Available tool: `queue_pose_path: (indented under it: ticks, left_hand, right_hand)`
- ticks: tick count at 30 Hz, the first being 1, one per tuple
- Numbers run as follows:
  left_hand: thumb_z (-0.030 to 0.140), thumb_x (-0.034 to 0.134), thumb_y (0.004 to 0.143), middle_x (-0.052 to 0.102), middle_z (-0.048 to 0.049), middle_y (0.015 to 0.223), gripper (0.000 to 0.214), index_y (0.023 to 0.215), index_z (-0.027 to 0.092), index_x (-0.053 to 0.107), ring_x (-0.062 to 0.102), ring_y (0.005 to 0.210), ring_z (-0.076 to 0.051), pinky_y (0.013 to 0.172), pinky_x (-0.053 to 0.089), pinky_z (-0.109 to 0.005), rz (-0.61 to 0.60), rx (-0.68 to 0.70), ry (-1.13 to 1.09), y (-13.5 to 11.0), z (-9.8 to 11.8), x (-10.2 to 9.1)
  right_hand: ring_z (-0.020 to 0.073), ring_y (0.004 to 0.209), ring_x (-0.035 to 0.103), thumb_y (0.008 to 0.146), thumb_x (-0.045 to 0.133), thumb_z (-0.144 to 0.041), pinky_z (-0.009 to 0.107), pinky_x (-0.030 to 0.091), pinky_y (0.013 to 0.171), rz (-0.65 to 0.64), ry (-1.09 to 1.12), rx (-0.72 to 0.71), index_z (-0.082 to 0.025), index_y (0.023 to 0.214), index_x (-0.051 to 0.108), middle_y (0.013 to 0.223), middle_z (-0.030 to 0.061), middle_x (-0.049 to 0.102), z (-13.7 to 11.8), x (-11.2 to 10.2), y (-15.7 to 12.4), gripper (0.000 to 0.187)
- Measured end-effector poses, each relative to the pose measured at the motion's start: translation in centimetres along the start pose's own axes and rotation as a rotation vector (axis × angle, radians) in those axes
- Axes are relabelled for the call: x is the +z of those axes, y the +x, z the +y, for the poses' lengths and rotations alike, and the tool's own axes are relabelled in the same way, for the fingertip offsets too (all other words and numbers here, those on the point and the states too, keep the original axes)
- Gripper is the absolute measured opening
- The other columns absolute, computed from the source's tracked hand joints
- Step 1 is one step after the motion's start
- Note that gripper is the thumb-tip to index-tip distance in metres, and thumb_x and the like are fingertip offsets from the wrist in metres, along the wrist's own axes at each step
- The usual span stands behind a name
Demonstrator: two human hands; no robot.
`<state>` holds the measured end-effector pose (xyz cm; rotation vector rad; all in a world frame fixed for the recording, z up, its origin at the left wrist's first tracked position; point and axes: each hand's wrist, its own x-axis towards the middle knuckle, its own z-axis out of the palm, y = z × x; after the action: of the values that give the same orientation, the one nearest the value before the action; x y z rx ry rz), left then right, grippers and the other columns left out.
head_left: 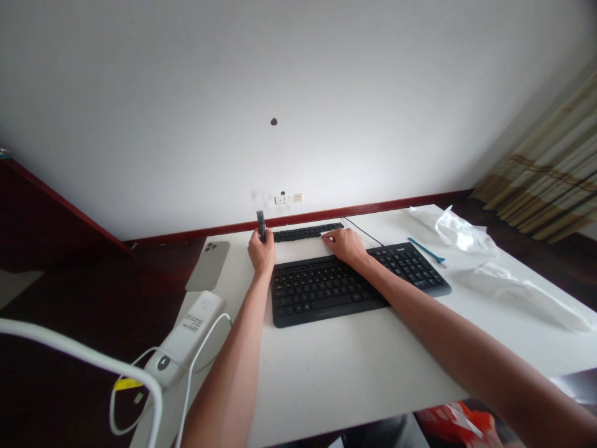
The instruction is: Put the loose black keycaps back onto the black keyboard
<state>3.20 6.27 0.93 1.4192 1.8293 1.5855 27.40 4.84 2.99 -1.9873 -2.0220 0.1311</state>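
A slim dark object stands upright out of my left hand, whose fingers are closed around it; its kind is not clear. My right hand pinches a small white piece, too small to name, at the front edge of a narrow strip of black keys. That strip lies at the back of the table, between my hands. Nearer to me rests a full-size black keyboard, with my right forearm crossing above it. Its cable runs back from its far edge.
On the white table, a phone and a white power strip with cables lie at left. A blue brush-like tool and crumpled white wrapping are at right. A wall with sockets rises behind.
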Motion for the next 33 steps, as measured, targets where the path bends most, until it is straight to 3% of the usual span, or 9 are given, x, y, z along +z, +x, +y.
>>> queue_pose_path:
  ticks: [11,24,33]
  left_hand:
    - [0.041,0.059,0.092,0.075,-0.0076,0.088,0.025,0.096,0.021,0.073,0.068,0.081,-0.025,0.077,0.050,-0.032,-0.016,-0.016,-0.010,-0.07,0.17,-0.11]
    - [0.042,0.058,0.093,0.076,-0.0079,0.093,0.027,0.100,0.020,0.073,0.069,0.084,-0.024,0.078,0.050,-0.030,-0.022,-0.023,0.017,-0.18,0.20,-0.16]
    - [0.041,0.058,0.094,0.076,-0.0077,0.093,0.028,0.099,0.018,0.073,0.069,0.080,-0.022,0.074,0.050,-0.028,-0.028,-0.021,0.019,-0.18,0.38,-0.19]
  right_hand:
    - [0.0267,0.093,0.076,0.096,0.059,-0.037,0.029,0.051,0.079,-0.020,0.079,-0.068,-0.032,0.115,0.082,0.093,0.0067,0.082,0.02,-0.11,-0.05,0.030]
    - [0.0290,0.107,0.075,0.099,0.057,-0.037,0.031,0.053,0.090,-0.057,0.141,-0.143,-0.030,0.119,0.081,0.110,0.0078,0.081,0.48,0.35,0.18,0.032]
    - [0.0284,0.095,0.076,0.097,0.057,-0.038,0.031,0.052,0.080,-0.044,0.145,-0.142,-0.032,0.118,0.081,0.099,0.0070,0.082,0.48,0.37,0.13,0.032]
